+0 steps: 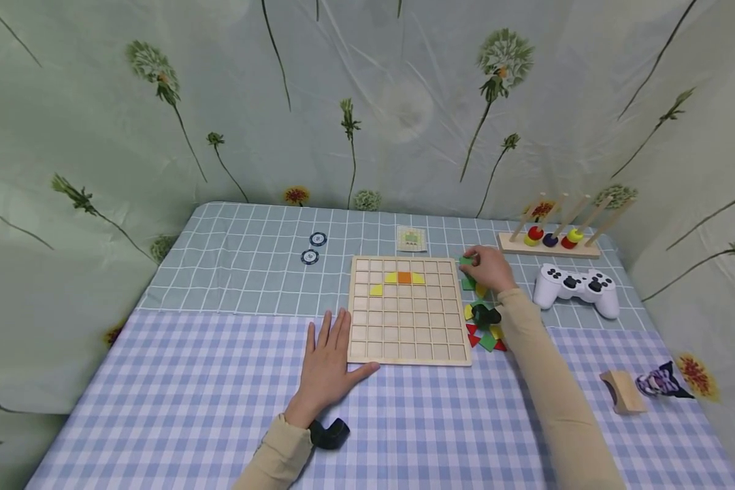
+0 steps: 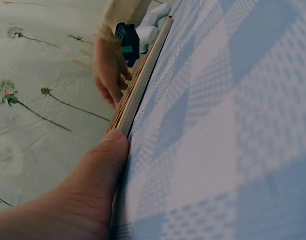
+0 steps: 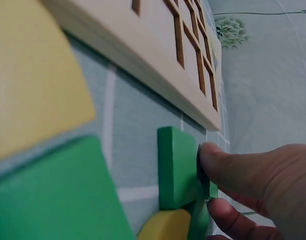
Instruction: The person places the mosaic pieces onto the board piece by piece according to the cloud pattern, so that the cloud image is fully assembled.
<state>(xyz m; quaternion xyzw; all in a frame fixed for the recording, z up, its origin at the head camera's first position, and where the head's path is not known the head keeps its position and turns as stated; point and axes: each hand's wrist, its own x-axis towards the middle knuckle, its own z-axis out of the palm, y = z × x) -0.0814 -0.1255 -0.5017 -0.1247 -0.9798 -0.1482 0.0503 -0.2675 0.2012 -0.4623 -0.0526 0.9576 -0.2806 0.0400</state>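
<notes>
A wooden grid board (image 1: 367, 327) lies on the table with yellow pieces (image 1: 376, 290) and one orange square (image 1: 404, 278) in its cells. My left hand (image 1: 326, 367) rests beside its lower left corner with fingers straight. In the left wrist view the thumb (image 2: 110, 150) touches the board's edge (image 2: 138, 95). Beyond the board's right side, my right hand (image 1: 492, 267) pinches a green tile (image 3: 213, 190) between thumb and fingers. Another green tile (image 3: 177, 167) stands close to it in the right wrist view, and a yellow piece (image 3: 165, 226) lies below.
Loose red, green and yellow pieces (image 1: 486, 341) lie right of the board. A pattern card (image 1: 411, 239) and two round chips (image 1: 309, 256) are behind. At right are a bead stacker (image 1: 548, 246), a white game controller (image 1: 576, 289), a wooden arch block (image 1: 625, 393) and a small figure (image 1: 661, 381).
</notes>
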